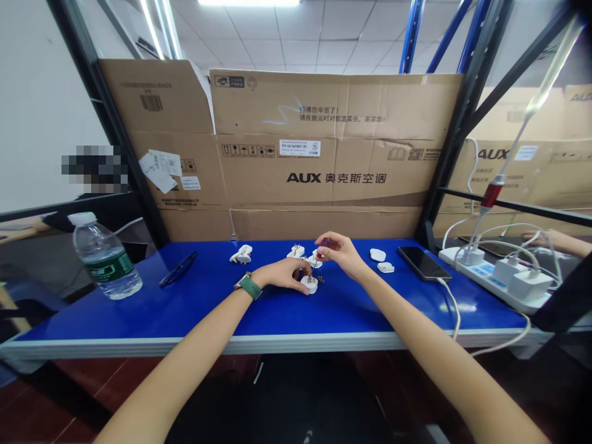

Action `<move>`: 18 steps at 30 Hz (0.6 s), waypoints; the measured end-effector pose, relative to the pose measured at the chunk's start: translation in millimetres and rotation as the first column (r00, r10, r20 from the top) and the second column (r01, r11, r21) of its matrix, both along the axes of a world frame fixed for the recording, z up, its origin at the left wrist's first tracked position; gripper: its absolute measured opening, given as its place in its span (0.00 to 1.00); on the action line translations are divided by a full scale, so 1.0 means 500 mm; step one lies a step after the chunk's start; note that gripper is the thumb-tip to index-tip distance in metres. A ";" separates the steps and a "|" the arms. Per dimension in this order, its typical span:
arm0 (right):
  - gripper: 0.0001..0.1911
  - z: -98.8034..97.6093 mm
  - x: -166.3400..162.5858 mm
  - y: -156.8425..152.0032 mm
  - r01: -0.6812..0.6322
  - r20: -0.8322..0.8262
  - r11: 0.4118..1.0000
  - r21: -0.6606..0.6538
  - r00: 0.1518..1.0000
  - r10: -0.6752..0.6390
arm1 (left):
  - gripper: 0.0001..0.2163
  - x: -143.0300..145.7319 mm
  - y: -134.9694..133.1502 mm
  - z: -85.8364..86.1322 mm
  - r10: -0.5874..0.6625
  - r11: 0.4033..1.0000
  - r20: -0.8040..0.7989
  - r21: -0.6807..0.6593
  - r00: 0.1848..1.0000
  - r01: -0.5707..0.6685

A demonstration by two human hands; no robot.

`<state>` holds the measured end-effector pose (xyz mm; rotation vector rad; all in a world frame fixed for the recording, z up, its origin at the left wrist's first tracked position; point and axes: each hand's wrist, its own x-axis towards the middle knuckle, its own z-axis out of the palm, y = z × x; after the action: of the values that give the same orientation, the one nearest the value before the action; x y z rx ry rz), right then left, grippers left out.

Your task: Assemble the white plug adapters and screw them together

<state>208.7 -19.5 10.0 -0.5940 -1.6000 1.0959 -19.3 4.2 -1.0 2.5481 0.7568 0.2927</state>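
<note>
My left hand [283,273], a green watch on its wrist, rests on the blue table [208,308] with its fingers closed round a white plug [309,284]. Just above and to the right, my right hand [340,250] pinches a small tool with a dark red handle [324,242], its tip pointing down toward the plug. More white plug parts lie close by: one at the left [241,254], two behind my hands [296,251], and two small pieces to the right [378,254].
A water bottle [104,257] stands at the table's left, with dark glasses [178,269] beside it. A black phone [424,263] and a white power strip [504,277] with chargers lie at the right. Cardboard boxes [333,154] wall the back. Another person's arm [559,242] shows far right.
</note>
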 end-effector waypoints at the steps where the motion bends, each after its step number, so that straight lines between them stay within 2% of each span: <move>1: 0.15 0.000 0.000 0.000 0.002 -0.001 1.000 -0.001 1.000 -0.002 | 0.26 0.000 0.000 0.000 0.002 1.000 -0.001 0.001 1.000 -0.002; 8: 0.16 -0.010 -0.001 0.005 -0.049 0.026 0.999 0.001 0.998 0.049 | 0.26 0.001 0.001 -0.003 0.007 1.000 0.006 0.002 1.000 -0.007; 18: 0.15 -0.006 0.001 0.005 -0.035 0.004 0.999 0.013 0.999 0.035 | 0.25 0.000 0.003 -0.004 -0.013 1.000 0.026 -0.013 1.000 0.013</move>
<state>209.2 -17.1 7.3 -0.5617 -1.6253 1.1099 -19.5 5.8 -3.0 2.5309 0.7297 0.3145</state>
